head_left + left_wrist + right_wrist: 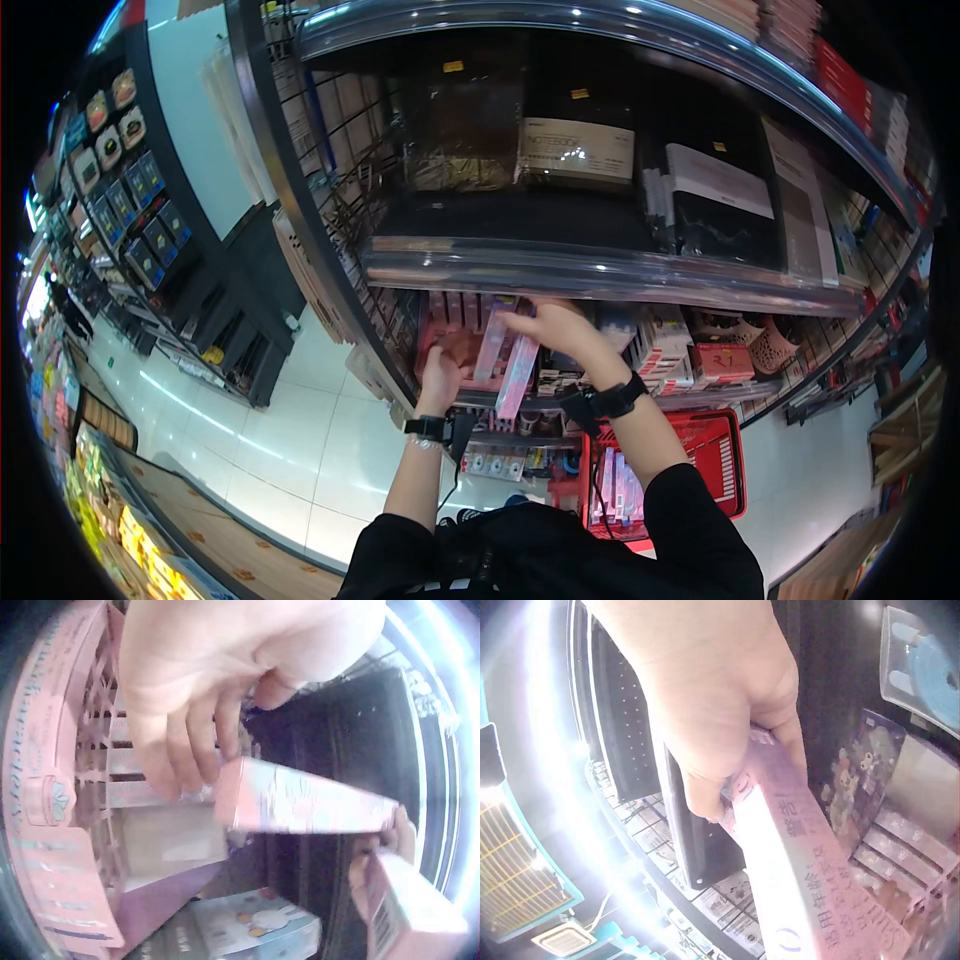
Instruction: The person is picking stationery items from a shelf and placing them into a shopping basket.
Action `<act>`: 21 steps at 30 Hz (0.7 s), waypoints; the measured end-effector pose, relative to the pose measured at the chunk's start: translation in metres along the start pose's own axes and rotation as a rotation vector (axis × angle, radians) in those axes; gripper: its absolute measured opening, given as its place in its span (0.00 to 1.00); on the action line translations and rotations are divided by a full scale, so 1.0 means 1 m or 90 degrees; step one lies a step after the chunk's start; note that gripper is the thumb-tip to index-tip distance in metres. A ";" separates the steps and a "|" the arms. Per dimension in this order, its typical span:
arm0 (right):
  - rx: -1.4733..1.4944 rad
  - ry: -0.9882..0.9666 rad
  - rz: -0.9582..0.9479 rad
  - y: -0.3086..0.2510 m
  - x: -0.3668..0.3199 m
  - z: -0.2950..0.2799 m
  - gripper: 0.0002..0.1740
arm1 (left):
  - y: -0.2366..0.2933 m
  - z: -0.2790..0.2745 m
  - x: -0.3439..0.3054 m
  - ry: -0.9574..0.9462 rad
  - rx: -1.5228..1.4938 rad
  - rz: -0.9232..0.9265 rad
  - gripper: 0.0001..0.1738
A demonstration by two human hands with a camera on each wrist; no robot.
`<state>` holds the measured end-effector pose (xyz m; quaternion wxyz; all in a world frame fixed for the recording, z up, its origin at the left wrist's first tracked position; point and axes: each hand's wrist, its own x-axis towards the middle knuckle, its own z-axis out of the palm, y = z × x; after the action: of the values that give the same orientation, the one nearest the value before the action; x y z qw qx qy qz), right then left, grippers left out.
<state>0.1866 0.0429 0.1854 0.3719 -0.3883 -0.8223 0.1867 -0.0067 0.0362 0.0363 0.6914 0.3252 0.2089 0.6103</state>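
Observation:
My right hand (565, 328) reaches in under the notebook shelf and grips a long pink box (518, 375) by its end. In the right wrist view the thumb and fingers of the right hand (712, 697) clasp the pink box with printed lettering (802, 847). A second pastel box (307, 799) spans from the right fingertips toward my left hand. The left hand (247, 667), fingers loosely bent, hangs over a pink display carton (56, 787); its fingertips are right beside that second box's end. Several similar boxes (127, 761) stand in a row inside the carton.
Above my hands, a clear-edged shelf lip (600, 270) runs below wrapped notebooks (578, 150). A red basket (738, 460) with several pastel boxes (620, 485) stands low on the right. White-and-red cartons (665, 350) sit right of the hands. A metal post (290, 150) rises on the left.

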 end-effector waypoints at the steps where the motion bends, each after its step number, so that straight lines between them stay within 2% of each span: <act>1: 0.133 -0.061 0.012 -0.010 -0.003 -0.003 0.21 | 0.005 0.011 -0.009 -0.009 0.003 -0.007 0.24; 2: 0.119 -0.086 0.033 -0.023 -0.011 -0.006 0.19 | 0.010 0.022 -0.018 -0.097 0.005 -0.065 0.25; 3: 0.097 -0.017 -0.089 -0.016 -0.017 0.004 0.18 | 0.014 0.031 -0.029 -0.184 0.007 -0.123 0.25; 4: 0.088 -0.008 -0.098 -0.022 -0.024 0.006 0.17 | 0.008 0.042 -0.044 -0.188 0.033 -0.123 0.28; 5: 0.081 0.000 -0.106 -0.029 -0.031 0.009 0.15 | -0.002 0.039 -0.047 -0.195 0.125 -0.191 0.32; 6: 0.083 0.009 -0.097 -0.031 -0.040 0.011 0.15 | -0.013 0.035 -0.057 -0.304 0.099 -0.226 0.33; 7: 0.056 0.011 -0.110 -0.032 -0.048 0.013 0.14 | -0.007 0.051 -0.070 -0.385 0.042 -0.325 0.33; 9: 0.025 0.024 -0.110 -0.034 -0.066 0.015 0.13 | -0.022 0.062 -0.083 -0.456 0.052 -0.384 0.34; 11: -0.019 0.005 -0.060 -0.035 -0.088 0.014 0.13 | -0.045 0.064 -0.097 -0.465 0.074 -0.372 0.37; 13: -0.030 0.043 -0.054 -0.029 -0.109 0.015 0.12 | -0.064 0.065 -0.109 -0.469 0.005 -0.439 0.36; 15: -0.066 0.090 -0.053 -0.027 -0.133 0.011 0.12 | -0.077 0.075 -0.117 -0.554 -0.167 -0.570 0.34; 16: -0.075 0.084 -0.003 -0.031 -0.145 0.007 0.11 | -0.077 0.085 -0.122 -0.541 -0.161 -0.568 0.29; 17: -0.086 0.083 0.011 -0.031 -0.158 0.005 0.11 | -0.092 0.078 -0.124 -0.550 -0.174 -0.577 0.29; 19: -0.046 0.134 0.056 -0.028 -0.183 0.004 0.12 | -0.125 0.063 -0.130 -0.483 -0.019 -0.655 0.24; 20: -0.002 0.127 0.093 -0.026 -0.197 0.003 0.12 | -0.135 0.063 -0.136 -0.448 0.023 -0.619 0.19; 21: -0.007 0.127 0.096 -0.024 -0.209 0.003 0.12 | -0.141 0.066 -0.139 -0.452 0.019 -0.619 0.19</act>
<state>0.2608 -0.1344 0.1000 0.4347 -0.4675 -0.7507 0.1699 0.1150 -0.1189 -0.0320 0.9141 0.3862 0.0986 0.0750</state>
